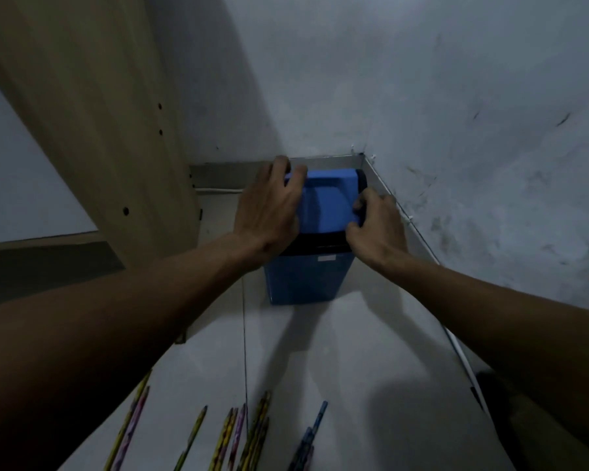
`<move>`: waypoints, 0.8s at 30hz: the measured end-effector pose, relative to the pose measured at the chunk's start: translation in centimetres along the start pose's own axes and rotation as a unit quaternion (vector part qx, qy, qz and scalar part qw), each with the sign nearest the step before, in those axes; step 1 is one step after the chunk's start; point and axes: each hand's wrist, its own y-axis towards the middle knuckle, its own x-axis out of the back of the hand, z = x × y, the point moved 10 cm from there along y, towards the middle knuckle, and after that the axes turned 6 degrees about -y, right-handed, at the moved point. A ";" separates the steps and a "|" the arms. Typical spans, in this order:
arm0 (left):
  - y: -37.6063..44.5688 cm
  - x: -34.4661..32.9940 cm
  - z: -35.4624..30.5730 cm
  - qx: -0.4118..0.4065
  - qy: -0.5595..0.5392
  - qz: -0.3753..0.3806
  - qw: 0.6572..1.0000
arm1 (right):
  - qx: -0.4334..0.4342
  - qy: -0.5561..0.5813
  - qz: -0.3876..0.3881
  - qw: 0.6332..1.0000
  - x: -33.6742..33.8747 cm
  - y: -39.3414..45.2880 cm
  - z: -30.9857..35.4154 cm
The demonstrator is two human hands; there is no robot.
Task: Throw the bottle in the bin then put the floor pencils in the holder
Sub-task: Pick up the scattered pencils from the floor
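Head camera view, looking down past two bare forearms into the corner of a dim room. Both hands are on top of a blue bin (pixel 301 280) that stands on the pale floor (pixel 354 351), tucked into the corner where two whitish walls (pixel 456 96) meet. The left hand (pixel 269 209) lies spread over the left side of the bin's blue lid (pixel 327 202), fingers splayed and curling over the lid's far left edge, palm pressed flat rather than closed around anything. The right hand (pixel 376 226) grips the lid's right edge, fingers bent in a loose claw with the fingertips hooked onto the blue plastic. Between the two hands the lid's raised centre panel shows. Just under both wrists runs the bin's black rim (pixel 317 244), and below that the blue body drops to the floor. No bottle can be seen. Well back from the hands, near the bottom of the view and closer to the person, several coloured pencils (pixel 232 433) lie scattered on the floor, mostly pointing toward the bin. Left of the left hand, a tall beige wooden panel (pixel 92 113) rises beside the wall.
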 end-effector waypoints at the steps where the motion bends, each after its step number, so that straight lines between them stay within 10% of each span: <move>1: 0.0 0.0 0.4 0.007 0.000 0.002 1.000 | 0.007 0.007 0.003 1.000 0.0 -0.1 0.1; 17: -3.6 1.7 0.3 -0.010 -0.078 0.005 0.997 | 0.046 0.018 0.007 0.999 1.0 -4.2 -0.2; 24: -14.0 1.4 2.9 -0.047 -0.151 0.079 0.984 | 0.092 0.032 0.159 0.983 -3.8 -10.9 2.3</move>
